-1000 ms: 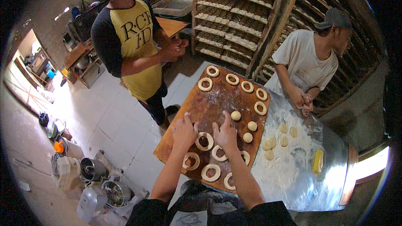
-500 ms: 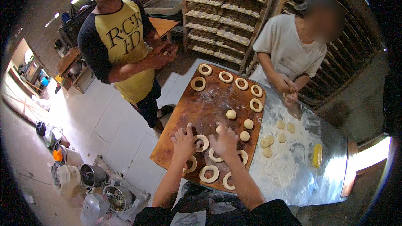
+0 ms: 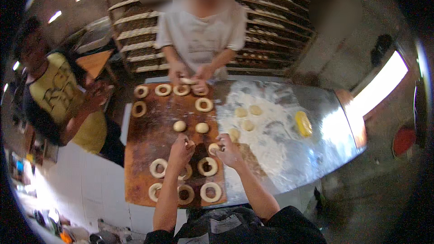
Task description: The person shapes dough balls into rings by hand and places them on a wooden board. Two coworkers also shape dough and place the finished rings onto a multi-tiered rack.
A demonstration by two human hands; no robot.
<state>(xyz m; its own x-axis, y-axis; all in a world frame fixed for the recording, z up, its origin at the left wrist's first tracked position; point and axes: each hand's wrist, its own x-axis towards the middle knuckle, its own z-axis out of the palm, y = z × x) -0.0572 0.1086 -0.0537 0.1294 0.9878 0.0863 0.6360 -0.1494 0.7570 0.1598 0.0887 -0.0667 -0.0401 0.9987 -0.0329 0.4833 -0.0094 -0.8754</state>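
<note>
My left hand [image 3: 181, 150] is closed over the wooden board, a bit of pale dough showing at its fingertips; most of that piece is hidden. At the board's right edge, the fingers of my right hand [image 3: 228, 152] grip a round dough ball [image 3: 214, 148]. Two more dough balls, a left one [image 3: 179, 126] and a right one [image 3: 202, 127], lie just beyond my hands. Nearer to me sit several dough rings, among them one [image 3: 207, 166] below my right hand and another [image 3: 158, 168] left of my left forearm. The wooden board [image 3: 140, 149] bears them all.
Floured metal table [image 3: 275, 153] extends to the right, with flattened dough pieces [image 3: 248, 125] and a yellow object [image 3: 303, 124]. Across the board, a person in white [image 3: 201, 31] handles dough. Someone in a yellow shirt [image 3: 68, 86] stands left. Tray racks [image 3: 266, 31] stand behind.
The view has swung to the right. My hands, earlier spread low over the board, are now closed, the right on a dough ball at the edge. The person in white now faces me.
</note>
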